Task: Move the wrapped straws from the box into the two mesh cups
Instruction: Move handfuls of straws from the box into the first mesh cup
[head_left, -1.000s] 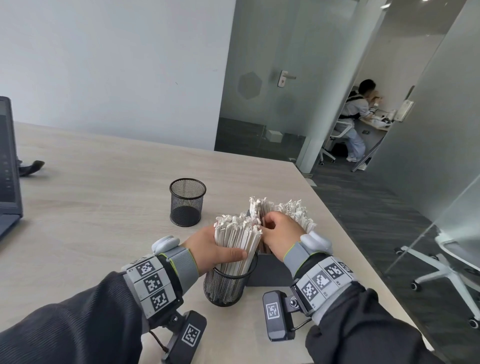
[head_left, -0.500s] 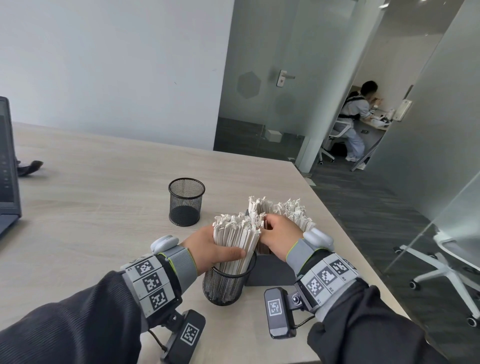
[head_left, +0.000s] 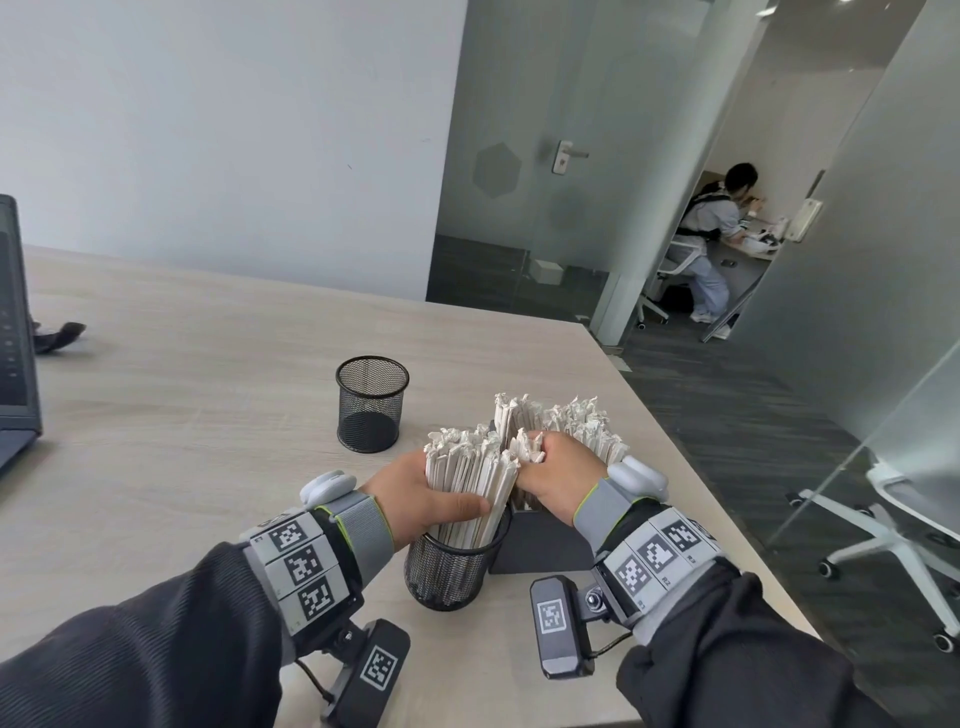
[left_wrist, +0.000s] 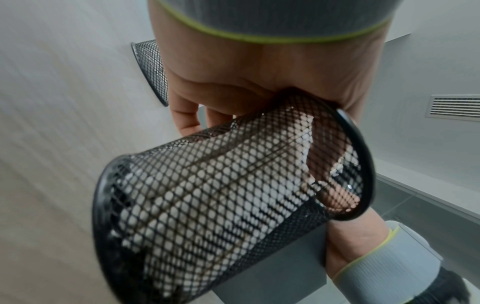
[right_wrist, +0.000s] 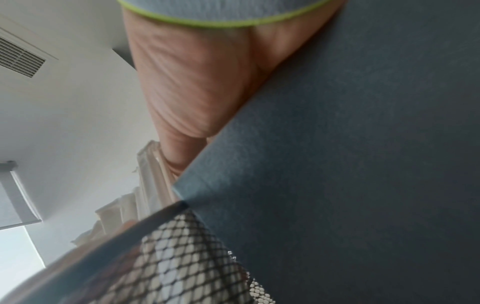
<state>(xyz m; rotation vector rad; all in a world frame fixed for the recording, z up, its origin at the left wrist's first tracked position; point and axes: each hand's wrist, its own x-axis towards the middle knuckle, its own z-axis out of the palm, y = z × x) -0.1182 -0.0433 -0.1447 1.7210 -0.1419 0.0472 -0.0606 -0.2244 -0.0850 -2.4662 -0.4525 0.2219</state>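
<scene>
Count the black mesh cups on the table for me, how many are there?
2. One empty mesh cup stands farther back on the table. The other mesh cup, stuffed with wrapped straws, is beside the box, near the hands.

Both forearms reach forward in dark sleeves, wrists banded. The left hand (head_left: 415, 499) curls its fingers round a bundle, thumb lying straight across. The right hand (head_left: 558, 478) curls beside it.

Head view looks down and forward over both hands; left wrist view sits close under the palm, facing the near mesh cup (left_wrist: 221, 205); right wrist view hugs the box (right_wrist: 350, 164); all share that cup.
</scene>
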